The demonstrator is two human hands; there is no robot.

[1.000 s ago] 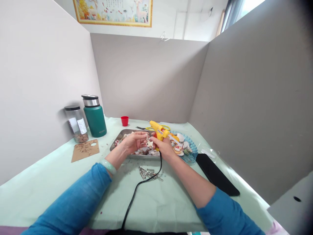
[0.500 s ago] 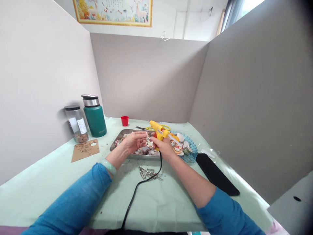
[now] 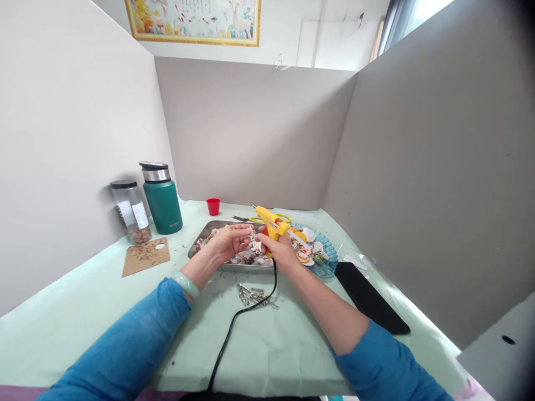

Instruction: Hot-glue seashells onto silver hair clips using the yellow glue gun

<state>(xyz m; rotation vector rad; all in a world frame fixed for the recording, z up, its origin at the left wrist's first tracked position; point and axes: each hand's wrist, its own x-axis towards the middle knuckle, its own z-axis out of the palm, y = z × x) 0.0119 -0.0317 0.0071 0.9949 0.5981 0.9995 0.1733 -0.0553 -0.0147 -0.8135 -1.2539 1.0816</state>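
While hands point(image 3: 229, 244) hold starfish point(image 3: 256, 246) and glue gun point(image 3: 271, 220), cloth point(image 3: 83, 317) spreads leftward.

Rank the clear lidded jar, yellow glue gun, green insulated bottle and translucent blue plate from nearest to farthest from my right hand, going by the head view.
From your right hand:
1. Yellow glue gun: in its grip.
2. Translucent blue plate: close by on the right.
3. Green insulated bottle: well off left.
4. Clear lidded jar: left of the bottle.

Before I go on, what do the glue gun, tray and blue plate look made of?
Glue gun: probably smooth plastic, given its even yellow color. Tray: likely bare metal, by its grey sheen. Blue plate: glossy, see-through glass or plastic; can't tell which.
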